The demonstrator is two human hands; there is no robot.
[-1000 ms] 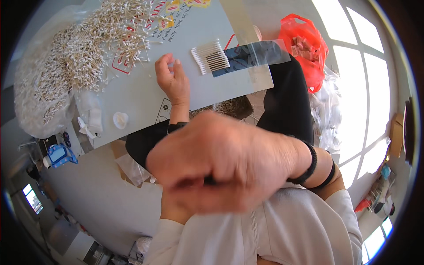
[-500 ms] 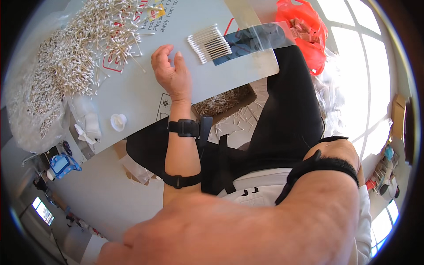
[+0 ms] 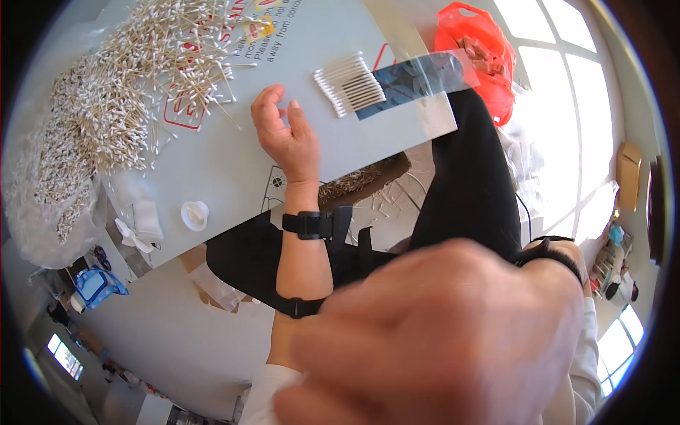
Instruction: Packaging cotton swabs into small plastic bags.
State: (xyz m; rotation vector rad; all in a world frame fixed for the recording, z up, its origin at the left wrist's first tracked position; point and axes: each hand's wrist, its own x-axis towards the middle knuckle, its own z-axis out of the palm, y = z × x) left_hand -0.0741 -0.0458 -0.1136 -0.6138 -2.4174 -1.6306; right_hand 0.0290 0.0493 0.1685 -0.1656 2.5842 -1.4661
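Here, my right hand [image 3: 443, 333] is blurred up close, its fingers folded; I cannot tell whether it grips anything. My left hand [image 3: 287, 136] is over the bench [image 3: 234, 166], loosely curled, thumb apart. Past it on the right, a neat row of cotton swabs [image 3: 349, 83] overlaps a dark strip [image 3: 418, 76]; farther off is a red bag [image 3: 489, 42].

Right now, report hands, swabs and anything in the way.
Left hand curled over tabletop, nothing visible in it. Right hand blurred, grip unclear. Swab row untouched. Right hand blocks lower view.
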